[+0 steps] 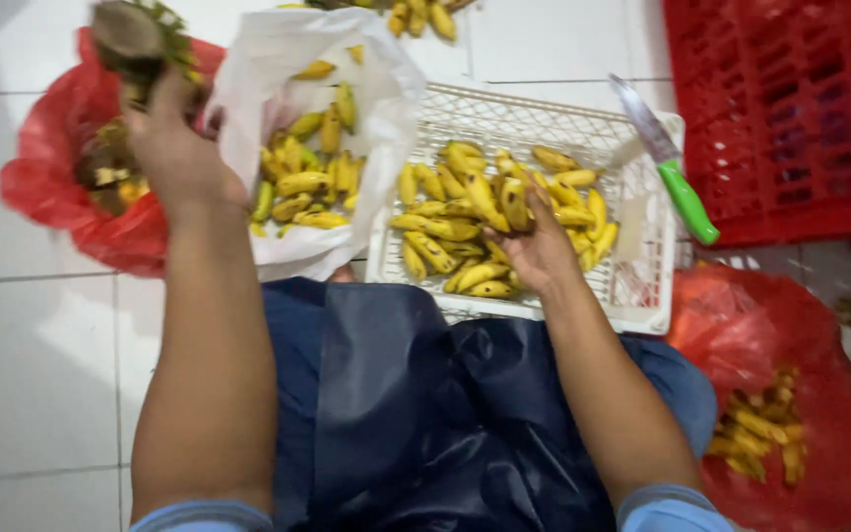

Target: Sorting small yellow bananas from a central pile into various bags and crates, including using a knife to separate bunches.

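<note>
Dark apron (416,414), white basket (642,305), red bags (51,187)

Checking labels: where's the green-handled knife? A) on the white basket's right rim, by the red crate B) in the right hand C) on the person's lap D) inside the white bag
A: the green-handled knife lies across the white basket rim beside the red crate; neither hand holds it.

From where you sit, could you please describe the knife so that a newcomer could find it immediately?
Start at the white basket of small bananas in front of the person. The knife rests across its far right corner, beside the red crate. Its bright green handle and bare steel blade match nothing nearby.
</note>
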